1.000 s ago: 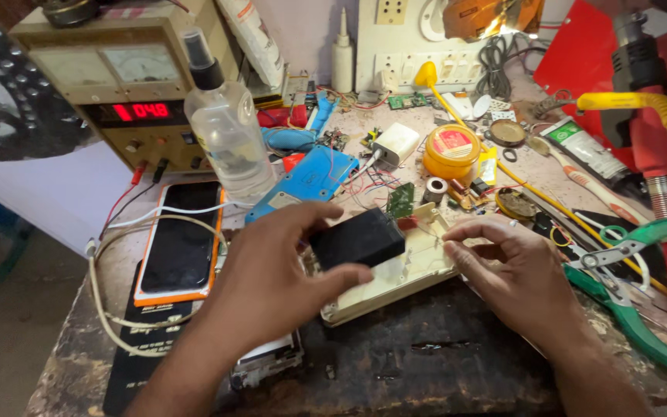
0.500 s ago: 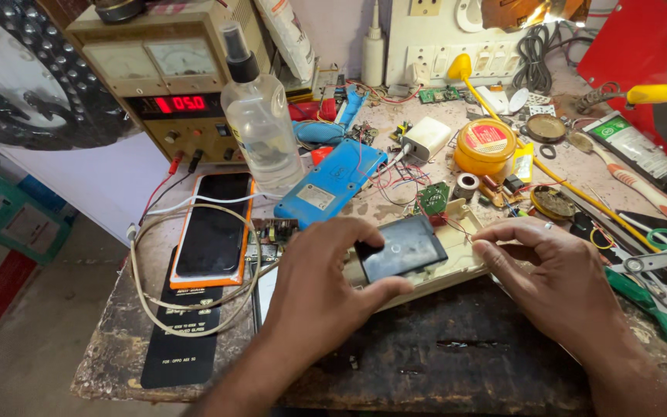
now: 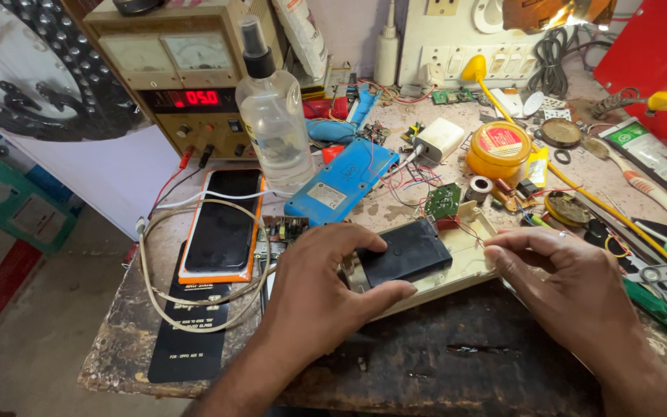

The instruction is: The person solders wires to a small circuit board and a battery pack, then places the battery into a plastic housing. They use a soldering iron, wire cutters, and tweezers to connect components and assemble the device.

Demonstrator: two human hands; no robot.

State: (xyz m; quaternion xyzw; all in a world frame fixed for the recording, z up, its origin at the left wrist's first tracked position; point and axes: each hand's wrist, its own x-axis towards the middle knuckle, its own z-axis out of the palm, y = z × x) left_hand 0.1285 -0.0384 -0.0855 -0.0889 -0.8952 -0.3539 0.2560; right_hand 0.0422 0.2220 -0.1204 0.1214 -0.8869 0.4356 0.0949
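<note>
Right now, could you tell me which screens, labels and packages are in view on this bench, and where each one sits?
Power supply display: back left, glowing red digits on a dark strip.
Phone: left of the left hand, dark blank screen, orange case.
Blue box: centre, small pale label.
Round tin: back right, yellow with red lid label.
Green packet: far right, green and white.

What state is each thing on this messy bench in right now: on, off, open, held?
Black flat block: gripped by the left hand on the cream casing.
Cream casing: open, right hand touching its edge.
Power supply: on, red digits lit.
Phone: screen dark, lying flat.
Spray bottle: upright, capped.
Yellow tin: lid on.
</note>
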